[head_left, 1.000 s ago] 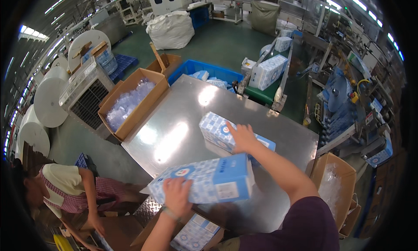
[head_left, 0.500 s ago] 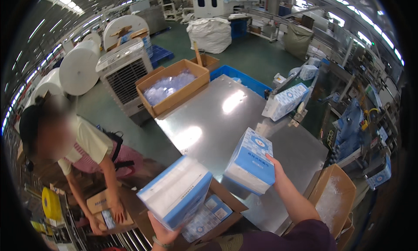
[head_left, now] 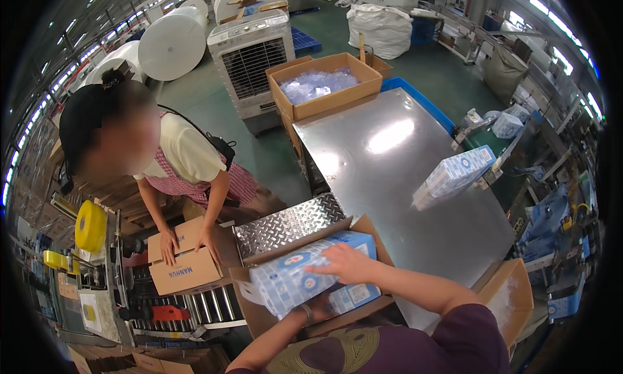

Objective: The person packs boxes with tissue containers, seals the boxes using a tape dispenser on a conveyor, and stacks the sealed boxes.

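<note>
My right hand (head_left: 344, 262) lies on top of a blue-and-white tissue pack (head_left: 289, 280), its index finger stretched out to the left. This pack lies tilted in an open cardboard carton (head_left: 256, 317) in front of me. My left hand (head_left: 318, 308) reaches in from the near side, low against the same pack; its fingers are in shadow and mostly hidden. Beside it, in the carton's near right part, sits another blue tissue pack (head_left: 354, 296). How deep the packs sit cannot be made out.
A co-worker at left presses both hands on a closed carton (head_left: 188, 280) on the roller conveyor (head_left: 217, 306). Right of my carton stands a metal table (head_left: 363, 160); a tissue pack (head_left: 454, 173) is at its far right edge. A box of clear plastic (head_left: 324, 82) stands behind.
Both hands have come down from holding packs in the air to the carton, where packs now lie. My view has turned left. The co-worker's carton flaps have been folded shut.
</note>
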A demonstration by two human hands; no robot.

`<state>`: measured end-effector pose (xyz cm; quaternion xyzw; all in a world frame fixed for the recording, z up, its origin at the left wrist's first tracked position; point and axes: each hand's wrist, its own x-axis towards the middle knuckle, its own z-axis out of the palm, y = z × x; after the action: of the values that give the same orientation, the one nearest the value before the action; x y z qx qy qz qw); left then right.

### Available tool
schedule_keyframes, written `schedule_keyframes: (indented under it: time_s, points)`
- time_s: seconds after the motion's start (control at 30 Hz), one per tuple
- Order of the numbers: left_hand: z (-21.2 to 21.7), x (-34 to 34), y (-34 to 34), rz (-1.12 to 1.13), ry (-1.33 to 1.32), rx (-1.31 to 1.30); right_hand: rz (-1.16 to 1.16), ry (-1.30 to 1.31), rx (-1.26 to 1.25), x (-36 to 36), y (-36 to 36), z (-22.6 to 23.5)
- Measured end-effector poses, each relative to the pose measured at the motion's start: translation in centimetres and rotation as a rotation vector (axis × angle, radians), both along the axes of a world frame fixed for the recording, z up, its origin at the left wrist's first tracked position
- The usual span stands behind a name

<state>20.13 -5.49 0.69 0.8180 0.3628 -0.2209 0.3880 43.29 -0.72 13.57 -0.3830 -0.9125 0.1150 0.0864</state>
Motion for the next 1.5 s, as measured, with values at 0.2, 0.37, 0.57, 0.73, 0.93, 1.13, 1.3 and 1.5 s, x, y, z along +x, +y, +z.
schedule_keyframes:
  time_s: [0.2, 0.37, 0.57, 0.73, 0.93, 1.13, 1.3, 1.5]
  points:
    - [-1.5, -1.3, -0.8, 0.004, -0.087, 0.086, -0.132, -0.257, 0.076, -5.8, 2.3, -18.1]
    - [-3.4, -1.2, 1.3, 0.141, -0.182, -0.078, -0.192, -0.502, -0.096, -4.3, 4.2, -19.5]
    - [-5.6, -0.3, 7.6, 0.447, -0.253, 0.480, -0.194, -0.372, -0.843, -2.1, 2.4, -11.8]
    - [-9.2, 2.5, 11.7, 0.217, -0.047, 0.385, -0.312, 0.119, -0.351, 4.4, -6.2, -2.5]
    - [-15.5, 5.4, 12.6, 0.072, 0.085, 0.485, -0.646, -0.059, -0.246, 6.9, -11.6, 2.0]
    - [-15.9, 7.6, 13.6, -0.014, 0.235, 0.450, -0.713, 0.071, -0.247, 7.0, -13.0, -0.9]
    - [-15.5, 7.6, 13.8, -0.020, 0.150, 0.485, -0.770, 0.115, -0.228, 7.2, -12.5, -0.4]
    - [-0.1, 3.2, 12.2, 0.014, -0.112, 0.549, -0.837, 0.185, -0.151, 7.2, -13.8, -1.5]
